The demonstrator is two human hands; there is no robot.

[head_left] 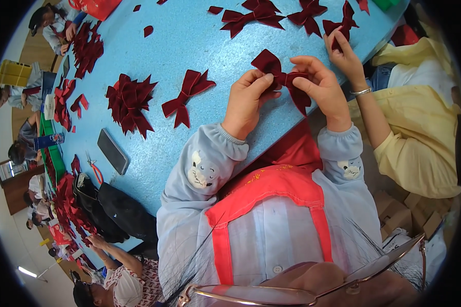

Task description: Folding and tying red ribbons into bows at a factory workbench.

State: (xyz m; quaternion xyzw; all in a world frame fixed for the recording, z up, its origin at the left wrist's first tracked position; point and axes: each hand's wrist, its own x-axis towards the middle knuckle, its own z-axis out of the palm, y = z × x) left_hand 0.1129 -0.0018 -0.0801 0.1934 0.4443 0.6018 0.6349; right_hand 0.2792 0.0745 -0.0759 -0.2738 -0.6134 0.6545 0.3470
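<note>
Bow (pixel 280 78) pinched in both left hand (pixel 245 102) and right hand (pixel 325 89), right by blue table's (pixel 189 43) near edge, kinda slanting lengthwise far-left to near-right, with second bow (pixel 183 98) lying left, closer to left hand.

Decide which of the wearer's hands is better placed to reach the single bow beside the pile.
Probably the left hand: it is nearer the single bow, while the right hand lies farther off, beyond the held bow.
</note>
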